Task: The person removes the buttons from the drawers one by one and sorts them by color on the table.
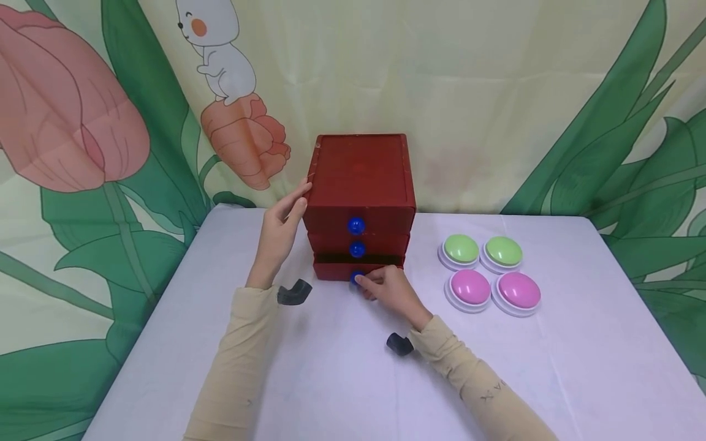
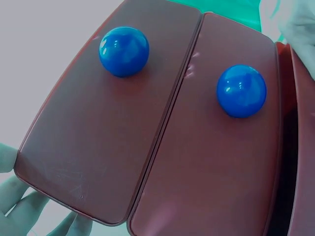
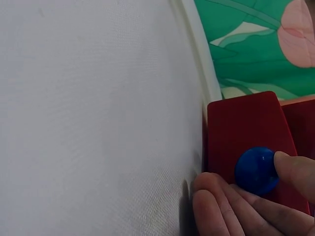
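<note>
A dark red box with three stacked drawers (image 1: 360,174) stands at the back of the table, a round blue knob on each drawer. The bottom drawer (image 1: 331,271) sticks out a little, with a dark gap above its front. My right hand (image 1: 393,293) pinches the bottom blue knob (image 3: 257,170) between thumb and fingers. My left hand (image 1: 278,236) lies against the box's left side with its fingers extended. In the left wrist view, its fingertips (image 2: 29,209) show at the edge of the top drawer. The upper knob (image 2: 124,51) and middle knob (image 2: 241,91) are untouched.
Two green domed buttons (image 1: 461,248) and two pink domed buttons (image 1: 470,287) in white bases sit right of the box. Dark wrist-camera pieces (image 1: 295,292) show beside both wrists. A printed curtain (image 1: 452,110) hangs behind the white-covered table (image 1: 331,380).
</note>
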{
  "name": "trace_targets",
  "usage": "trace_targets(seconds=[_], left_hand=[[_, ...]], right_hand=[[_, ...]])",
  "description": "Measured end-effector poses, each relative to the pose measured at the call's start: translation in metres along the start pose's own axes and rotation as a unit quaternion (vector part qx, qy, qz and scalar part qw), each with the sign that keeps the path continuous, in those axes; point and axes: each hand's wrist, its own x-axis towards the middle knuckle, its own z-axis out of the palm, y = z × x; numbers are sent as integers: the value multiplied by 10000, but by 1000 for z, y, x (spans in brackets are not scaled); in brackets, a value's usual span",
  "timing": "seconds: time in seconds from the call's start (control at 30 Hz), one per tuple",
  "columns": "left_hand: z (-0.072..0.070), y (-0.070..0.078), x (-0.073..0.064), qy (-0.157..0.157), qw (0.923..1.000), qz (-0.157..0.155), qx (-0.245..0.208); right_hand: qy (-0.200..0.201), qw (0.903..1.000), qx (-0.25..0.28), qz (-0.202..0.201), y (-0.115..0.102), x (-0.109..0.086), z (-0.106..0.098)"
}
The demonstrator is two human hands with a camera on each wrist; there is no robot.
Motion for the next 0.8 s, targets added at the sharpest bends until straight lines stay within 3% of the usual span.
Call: trace_targets(seconds=[0.43,0.67,0.8], left_hand=[[2,-1,0,-9,10000,-96,-15],[-1,-30,9,103,9999,44,-46],[-2,-33,9,108,9999,125,-25]], right_hand=[[180,9996,74,220,3,9,0],[257,9995,118,172,3,17,-1],[255,9993,164,238,2,19,-2]])
